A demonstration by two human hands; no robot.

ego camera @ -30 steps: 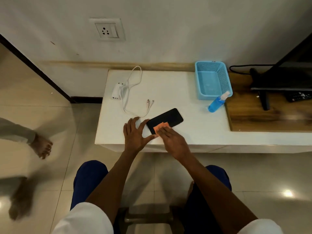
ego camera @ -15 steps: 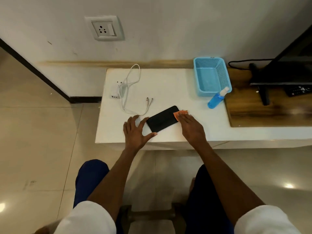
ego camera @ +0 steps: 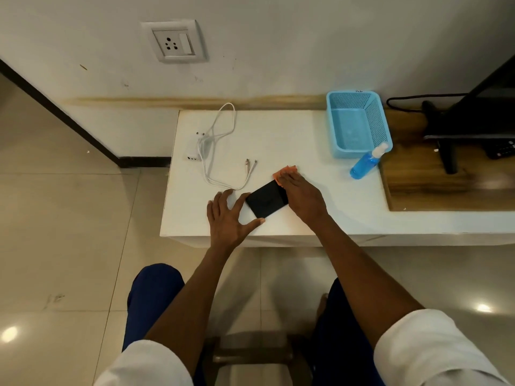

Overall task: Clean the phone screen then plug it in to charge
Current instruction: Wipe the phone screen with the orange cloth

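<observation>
Flat fingers of the right hand [ego camera: 302,197] are pressing the orange cloth [ego camera: 284,171] on the phone [ego camera: 266,200]; the open left hand [ego camera: 228,218] is bracing its corner, so strokes should be running lengthwise, lightly.

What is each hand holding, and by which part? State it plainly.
The left hand braces the phone at its near-left end, thumb and fingers straight against its edges. The right hand presses the orange cloth flat on the phone's far end.

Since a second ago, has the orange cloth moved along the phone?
Yes. The right hand has carried the orange cloth from the phone's near end to its far end, toward the blue basket.
</observation>
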